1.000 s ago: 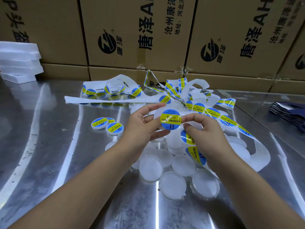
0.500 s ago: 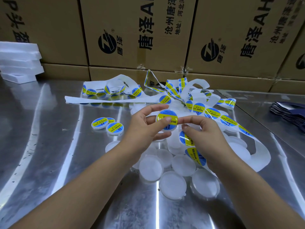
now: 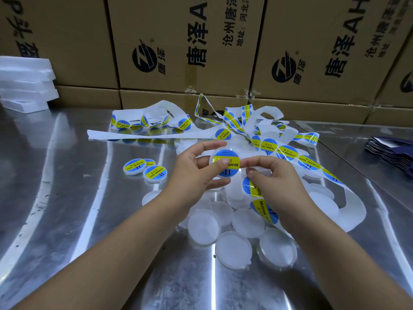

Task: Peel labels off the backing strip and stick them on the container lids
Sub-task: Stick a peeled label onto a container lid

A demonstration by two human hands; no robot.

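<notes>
My left hand [image 3: 194, 173] holds a round white lid [image 3: 225, 163] above the table, thumb pressing on its blue and yellow label. My right hand [image 3: 272, 182] is just right of it, index finger touching the lid's edge, and it holds the white backing strip [image 3: 348, 198], whose labels [image 3: 253, 189] show under the palm. The strip loops right and back to a tangled heap [image 3: 245, 124]. Several bare white lids [image 3: 233, 249] lie piled beneath my hands. Three labelled lids [image 3: 154, 173] sit to the left.
Stacked cardboard boxes [image 3: 185, 45] wall off the back of the shiny metal table [image 3: 67, 220]. White foam slabs [image 3: 24, 83] are stacked at the far left. A pile of dark blue sheets [image 3: 391, 151] lies at the right edge.
The lid has turned in my left hand and dropped slightly. My left thumb has moved onto the label. My right fingers have slid off the label to the lid's edge.
</notes>
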